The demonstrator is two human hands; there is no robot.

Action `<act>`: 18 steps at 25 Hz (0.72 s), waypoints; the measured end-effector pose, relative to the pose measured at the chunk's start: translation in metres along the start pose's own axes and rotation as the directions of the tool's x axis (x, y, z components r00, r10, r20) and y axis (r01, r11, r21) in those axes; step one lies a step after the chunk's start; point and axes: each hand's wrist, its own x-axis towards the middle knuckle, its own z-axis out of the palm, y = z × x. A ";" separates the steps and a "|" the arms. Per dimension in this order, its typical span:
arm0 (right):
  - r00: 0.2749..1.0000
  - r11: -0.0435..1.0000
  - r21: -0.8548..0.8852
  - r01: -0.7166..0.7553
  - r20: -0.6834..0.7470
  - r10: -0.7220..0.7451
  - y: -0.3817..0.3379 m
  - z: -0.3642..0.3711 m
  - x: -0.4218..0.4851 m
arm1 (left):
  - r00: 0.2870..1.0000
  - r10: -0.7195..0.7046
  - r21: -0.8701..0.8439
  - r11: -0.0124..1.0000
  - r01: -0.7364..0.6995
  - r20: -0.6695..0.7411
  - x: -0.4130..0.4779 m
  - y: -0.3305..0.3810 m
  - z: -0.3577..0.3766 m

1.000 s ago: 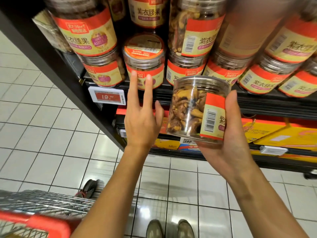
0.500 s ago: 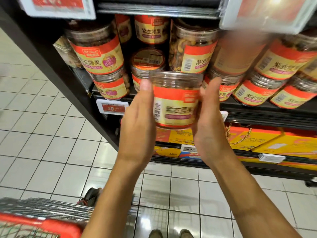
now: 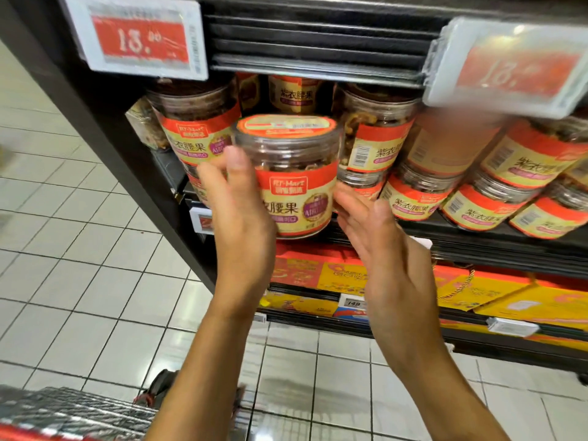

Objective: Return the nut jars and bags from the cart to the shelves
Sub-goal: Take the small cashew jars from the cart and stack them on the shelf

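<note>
Lifted higher since the earlier frame, the cashew jar (image 3: 296, 173) hangs at the shelf (image 3: 477, 237) front among stocked jars (image 3: 410, 198), not clearly seated. The left hand (image 3: 241, 218) has its grip wrapped round the jar. Right of that grip, the right hand (image 3: 381, 249) has slackened, fingers straight. The cart (image 3: 63, 415) contents are hidden, so what remains is unclear.

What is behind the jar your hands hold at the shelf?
Behind the held jar, a same-label jar shows above its lid, deeper on the shelf. The jar itself and the left hand cover whatever stands directly behind it.

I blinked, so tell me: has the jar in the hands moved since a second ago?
Yes. The jar has gone up and left, nearer the small price tag on the shelf.
</note>
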 end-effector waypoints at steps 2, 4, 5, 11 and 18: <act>1.000 0.999 0.027 0.017 -0.003 -0.017 0.003 0.003 0.005 | 1.000 0.000 0.074 0.997 -0.001 0.003 0.007 0.001 -0.002; 1.000 0.997 0.078 0.026 -0.011 -0.025 0.007 0.004 0.008 | 1.000 -0.018 0.114 0.993 0.016 0.020 0.011 0.002 -0.004; 0.999 0.995 0.098 0.036 -0.012 -0.035 0.008 0.005 0.011 | 0.998 -0.032 0.093 0.995 0.027 0.056 0.013 0.002 -0.004; 0.999 0.998 -0.049 0.044 0.015 -0.044 0.014 0.019 0.055 | 0.994 0.005 0.013 1.000 -0.006 0.113 0.023 -0.008 0.001; 0.989 0.965 -0.264 0.014 -0.136 -0.051 0.024 0.023 0.062 | 0.996 -0.023 0.138 0.990 0.011 0.086 0.021 -0.024 -0.015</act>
